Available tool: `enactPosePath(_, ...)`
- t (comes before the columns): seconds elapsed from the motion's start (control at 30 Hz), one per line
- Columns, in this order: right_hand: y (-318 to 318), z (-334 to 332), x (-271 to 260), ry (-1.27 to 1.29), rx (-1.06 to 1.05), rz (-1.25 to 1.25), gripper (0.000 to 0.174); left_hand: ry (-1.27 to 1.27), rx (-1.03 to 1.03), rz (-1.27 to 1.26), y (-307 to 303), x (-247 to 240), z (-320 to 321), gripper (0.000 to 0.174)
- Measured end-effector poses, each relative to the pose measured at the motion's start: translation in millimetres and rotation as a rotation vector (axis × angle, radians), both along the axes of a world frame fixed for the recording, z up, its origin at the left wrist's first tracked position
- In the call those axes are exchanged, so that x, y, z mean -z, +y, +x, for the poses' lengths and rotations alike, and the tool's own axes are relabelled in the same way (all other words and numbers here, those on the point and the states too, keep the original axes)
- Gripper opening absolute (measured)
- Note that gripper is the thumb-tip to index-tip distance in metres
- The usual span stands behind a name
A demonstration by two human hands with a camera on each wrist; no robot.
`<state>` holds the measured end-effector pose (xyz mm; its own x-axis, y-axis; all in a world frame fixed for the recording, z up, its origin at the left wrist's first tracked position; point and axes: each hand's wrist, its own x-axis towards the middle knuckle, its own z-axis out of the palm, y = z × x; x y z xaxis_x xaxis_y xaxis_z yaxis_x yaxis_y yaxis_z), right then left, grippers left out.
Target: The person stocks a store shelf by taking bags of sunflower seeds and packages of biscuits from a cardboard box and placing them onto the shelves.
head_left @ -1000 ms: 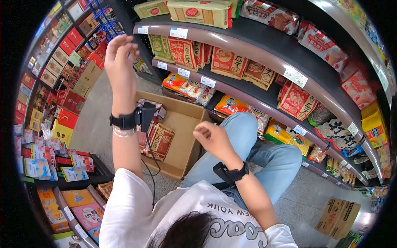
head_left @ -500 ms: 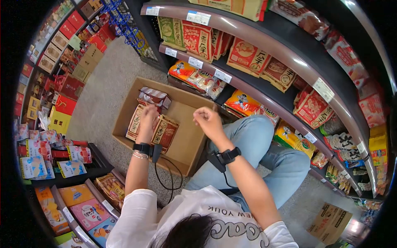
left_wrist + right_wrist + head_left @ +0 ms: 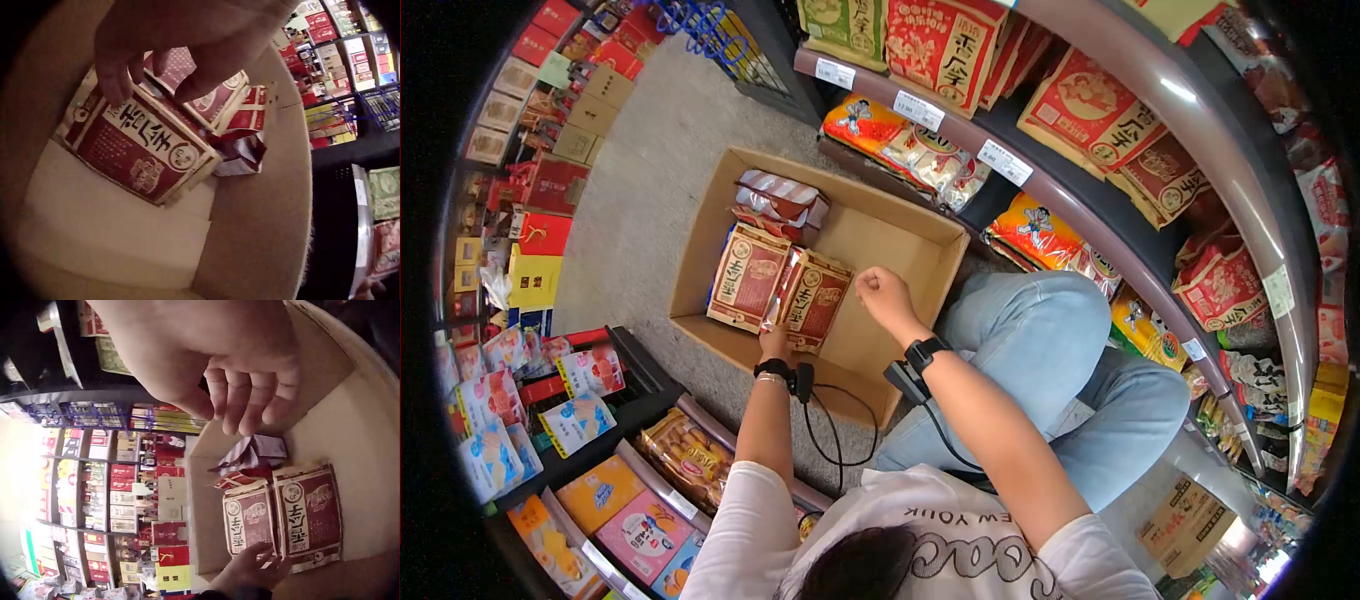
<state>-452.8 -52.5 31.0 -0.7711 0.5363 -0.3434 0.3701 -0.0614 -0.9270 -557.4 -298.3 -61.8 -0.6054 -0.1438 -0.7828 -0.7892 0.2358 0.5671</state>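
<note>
Two red-and-cream bags of sunflower seeds lie side by side in a cardboard box (image 3: 705,180): the left bag (image 3: 749,275) and the right bag (image 3: 816,297). My left hand (image 3: 774,343) reaches in at their near ends. In the left wrist view, its spread fingers (image 3: 112,81) come down at the edge of the right bag (image 3: 144,147), with the thumb apart beside the other bag. Above the box's right part hovers my right hand (image 3: 887,298), its fingers loosely bent and holding nothing. A striped packet (image 3: 785,203) lies at the box's far end.
A curved shelf (image 3: 960,125) with more seed bags (image 3: 945,45) and orange packets (image 3: 865,125) borders the box's far right side. My bent knees (image 3: 1030,320) are close on the right. A cable (image 3: 840,460) loops near the box. Snack racks (image 3: 615,510) stand at lower left.
My left hand has come down from raised above the box's left side to the bags inside. The right hand stays above the box. The view has shifted closer to the box.
</note>
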Motion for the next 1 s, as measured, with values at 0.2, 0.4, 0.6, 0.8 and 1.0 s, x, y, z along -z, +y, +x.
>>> enactPosePath(0.2, -9.7, -15.3, 3.4, -0.19, -0.082, 0.016, 0.017, -0.004, -0.082, -0.053, -23.0, 41.2, -12.4, 0.044)
enactPosePath(0.4, -26.4, -27.6, 9.8, -0.166, -0.029, 0.075, 0.016, 0.204, 0.96, -0.833, -73.2, 129.3, -23.1, 0.032)
enactPosePath(0.6, -36.7, -32.5, 9.3, -0.192, -0.096, 0.111, 0.015, 0.258, 0.688, -0.642, -66.2, 93.4, -21.1, 0.036)
enactPosePath(0.8, -31.7, -25.7, 4.8, -0.191, -0.254, 0.106, 0.018, 0.541, 0.672, -0.38, 5.2, -24.5, -28.8, 0.024)
enactPosePath(1.0, -16.1, -15.2, -23.3, -0.24, -0.199, 0.195, 0.04, 0.984, 0.866, -0.264, 69.1, -110.3, -33.7, 0.015)
